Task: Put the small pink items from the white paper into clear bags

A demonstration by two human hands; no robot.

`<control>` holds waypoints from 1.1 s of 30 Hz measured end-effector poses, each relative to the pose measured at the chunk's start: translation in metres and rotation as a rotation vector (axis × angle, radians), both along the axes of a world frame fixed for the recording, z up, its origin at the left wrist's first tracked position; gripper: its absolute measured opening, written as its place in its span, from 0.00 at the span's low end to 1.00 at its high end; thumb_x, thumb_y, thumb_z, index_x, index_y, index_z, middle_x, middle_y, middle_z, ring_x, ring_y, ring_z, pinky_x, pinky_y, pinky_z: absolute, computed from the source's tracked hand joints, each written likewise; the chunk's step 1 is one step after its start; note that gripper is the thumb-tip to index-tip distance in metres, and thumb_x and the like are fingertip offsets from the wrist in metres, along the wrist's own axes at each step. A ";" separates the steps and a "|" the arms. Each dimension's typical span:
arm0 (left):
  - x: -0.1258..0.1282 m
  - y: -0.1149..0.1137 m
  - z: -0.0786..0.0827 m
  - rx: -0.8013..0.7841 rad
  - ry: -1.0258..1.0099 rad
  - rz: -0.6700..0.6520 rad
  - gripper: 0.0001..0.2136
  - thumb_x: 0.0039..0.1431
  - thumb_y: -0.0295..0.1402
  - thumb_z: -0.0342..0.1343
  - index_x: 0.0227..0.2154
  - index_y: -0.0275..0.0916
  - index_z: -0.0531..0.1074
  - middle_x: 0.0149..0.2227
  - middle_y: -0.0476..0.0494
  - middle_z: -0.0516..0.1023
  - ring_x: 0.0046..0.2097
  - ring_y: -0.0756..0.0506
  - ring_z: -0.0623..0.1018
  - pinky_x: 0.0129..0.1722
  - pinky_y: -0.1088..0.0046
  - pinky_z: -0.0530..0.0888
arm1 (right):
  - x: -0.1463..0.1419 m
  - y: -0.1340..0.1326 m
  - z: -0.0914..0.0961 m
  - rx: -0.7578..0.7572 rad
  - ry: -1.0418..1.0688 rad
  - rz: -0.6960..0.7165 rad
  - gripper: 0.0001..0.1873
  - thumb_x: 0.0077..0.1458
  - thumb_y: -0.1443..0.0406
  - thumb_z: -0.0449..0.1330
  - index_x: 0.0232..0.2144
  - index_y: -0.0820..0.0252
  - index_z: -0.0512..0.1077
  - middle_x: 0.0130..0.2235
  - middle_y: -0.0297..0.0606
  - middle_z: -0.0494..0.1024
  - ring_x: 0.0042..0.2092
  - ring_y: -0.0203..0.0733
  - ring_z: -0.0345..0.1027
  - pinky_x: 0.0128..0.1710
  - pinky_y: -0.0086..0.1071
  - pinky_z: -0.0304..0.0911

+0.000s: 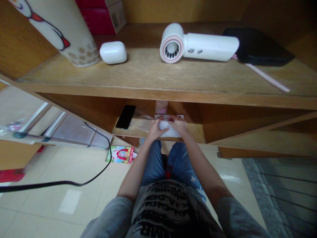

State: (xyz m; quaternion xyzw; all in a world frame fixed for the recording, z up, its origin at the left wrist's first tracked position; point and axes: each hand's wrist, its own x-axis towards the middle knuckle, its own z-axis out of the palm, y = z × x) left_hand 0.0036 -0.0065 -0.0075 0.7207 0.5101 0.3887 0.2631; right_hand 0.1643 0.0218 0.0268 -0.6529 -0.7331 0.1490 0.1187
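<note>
A white sheet (173, 133) with a thin, shiny whitish piece on it lies on the drawer-like lower board in front of me. My left hand (155, 129) holds the left side of it, thumb stretched across and fingers curled at the far side. Over its right part is my right hand (178, 125), fingertips pinched together; whatever sits between them is too small to make out. Just beyond the sheet lies a small packet with pink beads or dots (161, 109). Clear film (143, 125) rests to the left of my left hand.
A black phone (125, 116) lies at the lower board's left. On the shelf above stand a patterned cup (61, 33), white earbud case (113, 52), white handheld fan (198, 46) and black object (257, 46). A black cable (74, 182) hangs left; a colourful card packet (121, 154) is below.
</note>
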 end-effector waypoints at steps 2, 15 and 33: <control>0.000 0.000 0.001 -0.001 0.003 0.001 0.30 0.43 0.41 0.65 0.49 0.41 0.63 0.48 0.41 0.72 0.50 0.41 0.71 0.49 0.62 0.69 | 0.000 0.001 -0.002 0.000 0.001 0.000 0.10 0.51 0.63 0.54 0.36 0.55 0.73 0.38 0.35 0.78 0.40 0.40 0.70 0.39 0.29 0.61; 0.000 -0.001 0.002 -0.004 0.012 0.001 0.29 0.44 0.41 0.64 0.49 0.41 0.63 0.48 0.42 0.72 0.50 0.42 0.71 0.50 0.63 0.68 | -0.002 -0.003 -0.002 0.005 -0.040 -0.052 0.12 0.53 0.62 0.53 0.39 0.56 0.71 0.38 0.37 0.78 0.41 0.41 0.70 0.39 0.30 0.62; 0.000 0.000 0.000 0.020 0.013 -0.006 0.27 0.44 0.40 0.64 0.47 0.40 0.64 0.49 0.41 0.72 0.51 0.42 0.70 0.51 0.63 0.67 | -0.005 -0.004 0.006 0.004 -0.073 -0.066 0.12 0.51 0.60 0.55 0.35 0.56 0.74 0.37 0.37 0.78 0.40 0.41 0.70 0.39 0.30 0.62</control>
